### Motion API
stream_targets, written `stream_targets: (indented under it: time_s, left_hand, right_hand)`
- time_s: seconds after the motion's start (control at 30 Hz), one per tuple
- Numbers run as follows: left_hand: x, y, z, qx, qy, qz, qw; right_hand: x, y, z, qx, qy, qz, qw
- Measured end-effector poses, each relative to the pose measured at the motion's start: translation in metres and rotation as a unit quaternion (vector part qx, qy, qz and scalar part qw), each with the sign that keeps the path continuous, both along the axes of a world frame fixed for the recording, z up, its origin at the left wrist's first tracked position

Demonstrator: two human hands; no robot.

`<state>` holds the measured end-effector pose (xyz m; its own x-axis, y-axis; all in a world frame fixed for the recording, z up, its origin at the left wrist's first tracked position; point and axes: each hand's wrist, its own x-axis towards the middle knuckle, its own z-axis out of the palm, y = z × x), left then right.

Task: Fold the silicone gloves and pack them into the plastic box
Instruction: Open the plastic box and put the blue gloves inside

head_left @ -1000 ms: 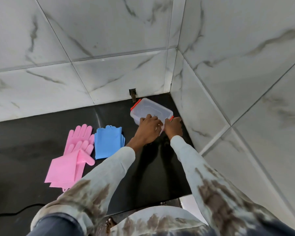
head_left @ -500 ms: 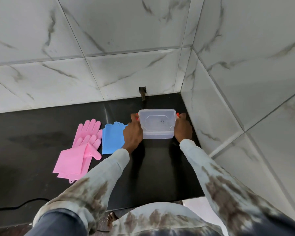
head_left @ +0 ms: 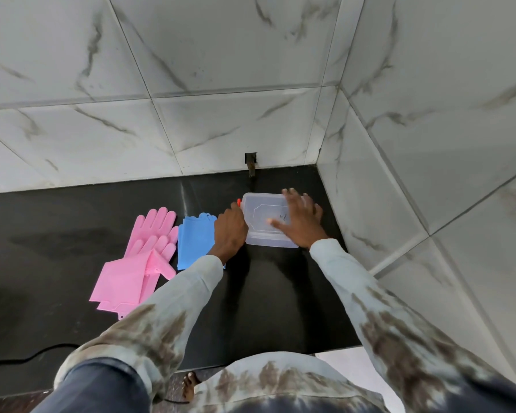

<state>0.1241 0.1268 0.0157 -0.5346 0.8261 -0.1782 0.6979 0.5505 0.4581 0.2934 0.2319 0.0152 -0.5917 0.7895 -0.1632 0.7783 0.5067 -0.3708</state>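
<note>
A clear plastic box (head_left: 261, 229) with its lid on and a red clip at its left end sits on the black counter near the right wall. My left hand (head_left: 230, 231) is closed at the box's left end, at the red clip. My right hand (head_left: 303, 222) lies flat on the lid with fingers spread. To the left, a pair of blue silicone gloves (head_left: 195, 241) lies flat, partly hidden under my left wrist. Further left is a pair of pink silicone gloves (head_left: 145, 254), stacked, fingers pointing to the back wall.
The black counter (head_left: 57, 234) is bounded by marble-tiled walls at the back and right. A small dark outlet fitting (head_left: 251, 163) sits at the back wall's base. A black cable (head_left: 27, 357) runs along the counter's front left edge.
My right hand left the box's right end and now rests spread on the lid. My left hand stays at the left clip. The box sits squared to me.
</note>
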Motion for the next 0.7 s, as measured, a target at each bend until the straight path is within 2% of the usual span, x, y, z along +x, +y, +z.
stream_targets:
  time_s: [0.07,0.13,0.4,0.57,0.7]
  left_hand:
    - [-0.001,0.0,0.001,-0.002,0.008,-0.009,1.0]
    - [-0.002,0.0,0.002,-0.003,0.0,-0.008,1.0]
    - [-0.012,0.0,-0.003,-0.003,-0.098,0.096,0.991]
    - [-0.015,-0.003,-0.006,0.052,-0.161,0.158,0.973]
    - [-0.013,-0.001,0.0,0.103,-0.233,0.237,0.937]
  right_hand:
    - [-0.007,-0.004,-0.002,-0.004,-0.068,0.094,0.993]
    - [-0.011,-0.009,-0.007,0.022,-0.11,0.145,0.983]
    - [-0.014,-0.002,-0.006,0.045,-0.127,0.161,0.978]
    - [-0.025,0.001,0.002,0.065,-0.129,0.133,0.981]
    - [-0.047,-0.008,0.007,0.083,-0.142,0.01,0.986]
